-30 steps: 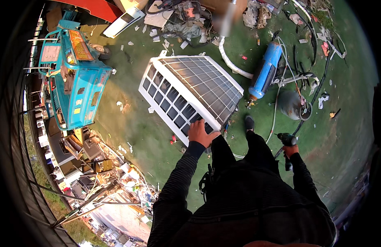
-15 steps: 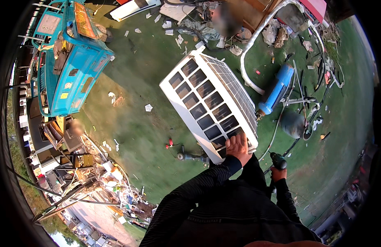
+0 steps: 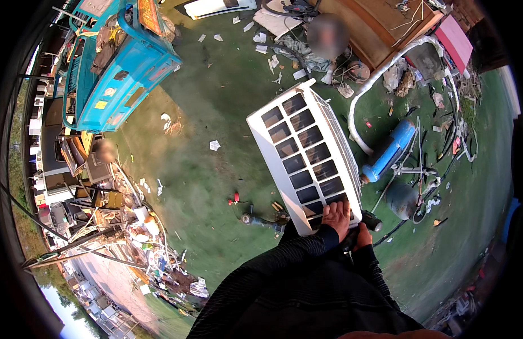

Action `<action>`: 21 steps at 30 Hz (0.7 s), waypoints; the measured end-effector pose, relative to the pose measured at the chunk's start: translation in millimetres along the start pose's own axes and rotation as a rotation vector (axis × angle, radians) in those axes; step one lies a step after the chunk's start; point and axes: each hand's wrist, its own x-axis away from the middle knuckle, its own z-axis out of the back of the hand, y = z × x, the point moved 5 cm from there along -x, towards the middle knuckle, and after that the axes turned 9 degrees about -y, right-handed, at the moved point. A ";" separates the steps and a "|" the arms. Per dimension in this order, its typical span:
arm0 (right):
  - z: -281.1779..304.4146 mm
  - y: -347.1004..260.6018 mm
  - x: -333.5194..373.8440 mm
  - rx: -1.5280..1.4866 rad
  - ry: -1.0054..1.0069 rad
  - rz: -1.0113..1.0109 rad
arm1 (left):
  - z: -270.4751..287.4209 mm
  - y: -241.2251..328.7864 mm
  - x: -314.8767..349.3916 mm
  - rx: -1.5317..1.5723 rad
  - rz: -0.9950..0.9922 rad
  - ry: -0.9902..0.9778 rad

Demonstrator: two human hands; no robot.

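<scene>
White, boxy, grid-faced appliance casing (image 3: 304, 161): set on the green ground (image 3: 216, 186), left of a blue, elongated cylinder (image 3: 390, 151).
Left hand (image 3: 336, 219): laid on the grid at its near end; whether anything is gripped cannot be told.
Right hand (image 3: 363, 236): clamped around a dark, stubby power drill (image 3: 373, 221), just beside the casing's near end; the drill's tip is hidden.

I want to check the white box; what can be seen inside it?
Inside the white box, only dark brownish surfaces show through the openings; what they are is unclear. The left hand partly covers the nearest openings; the white frame hides the rest.
</scene>
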 end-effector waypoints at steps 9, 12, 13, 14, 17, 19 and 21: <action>-14.9 -16.9 -0.2 -0.253 -0.396 -0.346 | -9.7 -1.2 -2.3 -0.057 0.019 0.189; -24.4 -18.7 4.9 -0.273 -0.337 -0.385 | -14.1 -2.6 -1.8 -0.111 0.038 0.228; -25.0 -18.9 5.9 -0.270 -0.316 -0.405 | -15.0 -1.9 -3.2 -0.108 0.037 0.219; -24.8 -16.0 1.7 -0.282 -0.293 -0.387 | -15.0 -1.2 -3.9 -0.105 0.033 0.208; -22.1 -15.1 1.6 -0.319 -0.339 -0.391 | -19.4 1.4 -5.5 -0.105 0.029 0.187; -23.4 -15.2 6.0 -0.325 -0.291 -0.393 | -27.0 0.8 -6.0 -0.112 0.027 0.202; -30.2 -19.9 10.3 -0.337 -0.269 -0.382 | -25.8 2.2 -7.2 -0.115 0.027 0.204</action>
